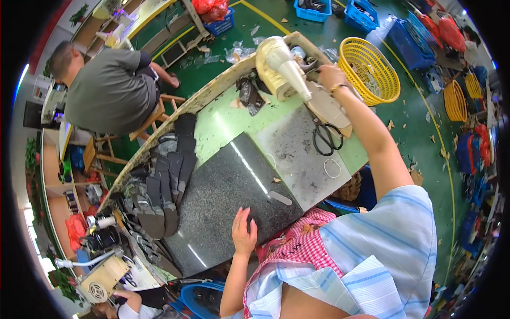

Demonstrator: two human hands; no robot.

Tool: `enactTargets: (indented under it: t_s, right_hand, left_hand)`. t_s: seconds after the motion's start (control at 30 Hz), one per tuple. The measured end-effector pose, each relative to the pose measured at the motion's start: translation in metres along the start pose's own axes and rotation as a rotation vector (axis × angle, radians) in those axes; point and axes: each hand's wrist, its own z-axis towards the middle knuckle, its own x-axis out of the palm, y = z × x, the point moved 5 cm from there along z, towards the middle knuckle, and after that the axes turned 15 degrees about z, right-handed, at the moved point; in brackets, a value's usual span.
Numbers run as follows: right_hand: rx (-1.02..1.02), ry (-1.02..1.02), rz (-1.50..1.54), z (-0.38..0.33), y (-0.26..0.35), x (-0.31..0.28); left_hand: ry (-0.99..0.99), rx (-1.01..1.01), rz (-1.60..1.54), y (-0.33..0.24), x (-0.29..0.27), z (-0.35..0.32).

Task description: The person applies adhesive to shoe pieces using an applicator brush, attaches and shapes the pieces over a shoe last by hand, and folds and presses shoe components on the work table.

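Observation:
My left hand hovers at or rests on the near edge of a dark speckled stone slab, fingers stretched out and holding nothing. My right arm reaches to the far right corner of the bench. There my right hand is beside a cream machine with a cone-shaped nozzle; its fingertips are too small to make out. Under that forearm lie pale flat sheets. Black-handled scissors and a whitish elastic loop lie on a grey, stained board. Dark fabric shoe parts are piled at the left.
A yellow plastic basket stands just right of the bench corner. A crumpled dark plastic bag lies near the raised bench rim. Another person sits on a wooden stool beyond it. Blue crates stand on the green floor.

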Motion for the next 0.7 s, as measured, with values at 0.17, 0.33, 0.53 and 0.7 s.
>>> enactTargets:
  t_s: [0.17, 0.33, 0.53, 0.7]
  right_hand:
    - [-0.431, -0.031, 0.542, -0.17, 0.065, -0.071]
    - [-0.445, 0.045, 0.616, -0.204, 0.104, -0.056]
    - [-0.12, -0.095, 0.008, -0.072, 0.013, -0.018]
    - [-0.267, -0.147, 0.175, -0.07, -0.004, -0.031]
  left_hand:
    - [0.311, -0.59, -1.178, -0.002, 0.035, 0.038]
    - [0.345, -0.542, -1.077, -0.014, 0.045, 0.076]
    - [0.272, -0.568, -0.958, 0.022, 0.063, 0.02]
    - [0.312, -0.507, -0.892, 0.003, 0.065, 0.025]
